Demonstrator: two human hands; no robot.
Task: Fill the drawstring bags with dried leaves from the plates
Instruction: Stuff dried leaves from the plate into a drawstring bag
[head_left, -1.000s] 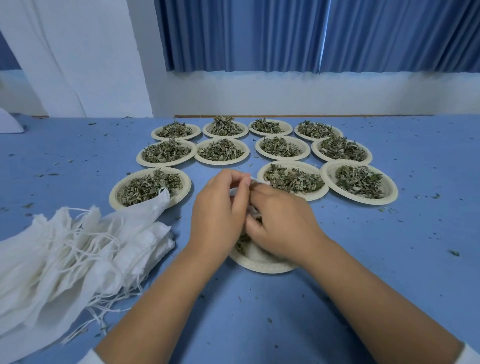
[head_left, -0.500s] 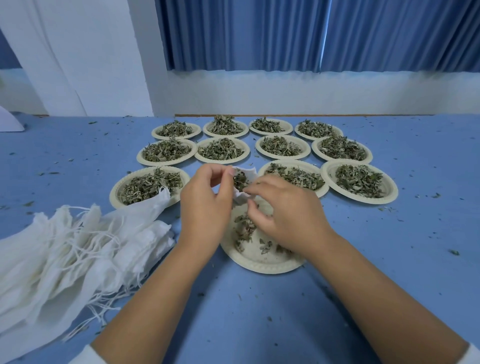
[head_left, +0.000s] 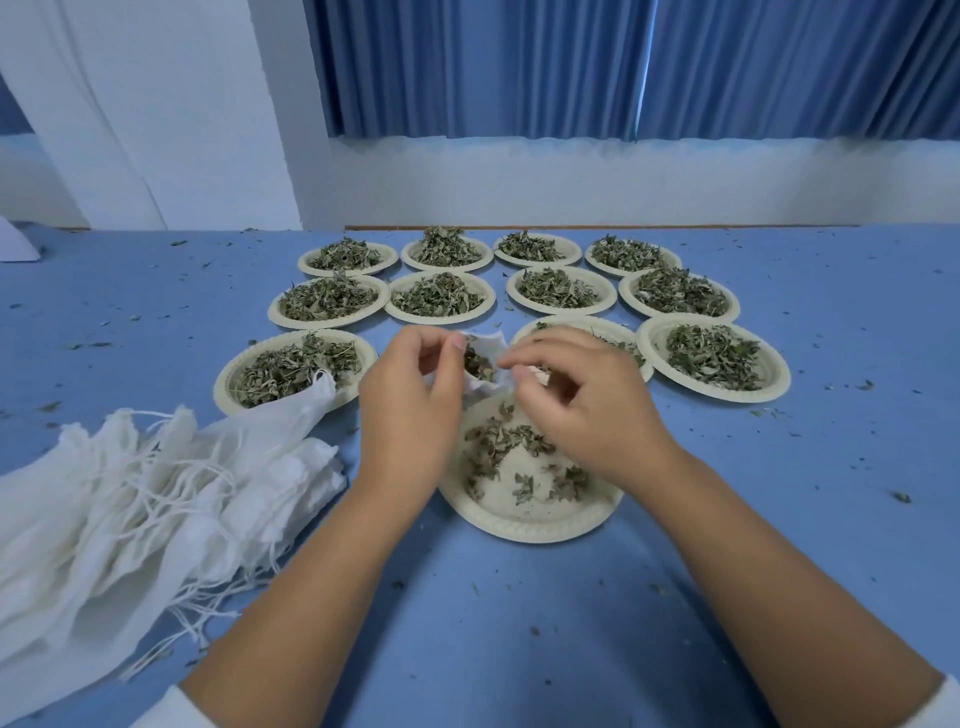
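- At a blue bench (head_left: 519, 639), a person's left hand (head_left: 410, 415) pinches the near hem of a small white drawstring bag (head_left: 488, 358), fingers curled round the cloth. The bag is held above the far edge of the nearest plate (head_left: 530, 531), mouth open, with dried leaves showing inside.
- The right hand (head_left: 587, 410) meets the bag's opposite hem. Its thumb and forefinger tips close on what looks like the cloth edge, and the other fingers are loosely curled.
- The bag looks thin, soft and limp, and would likely sag shut unless held by the hem on both sides of the mouth.
- The leaves (head_left: 496, 441) scattered thinly on the nearest plate look light and brittle. They would probably crumble or spill under a hard pinch, so small, gentle pinches suit them.
- Rows of heaped plates (head_left: 782, 375) stand beyond, and a pile of empty bags (head_left: 156, 493) with tangled strings lies to the left.
- The bag's lower part is hidden behind the left hand, so its fill cannot be judged, and its drawstring cannot be made out. Whether the right fingers also hold leaves is unclear. One heaped plate sits partly behind the right hand, and the pile is cut off at the frame edge.
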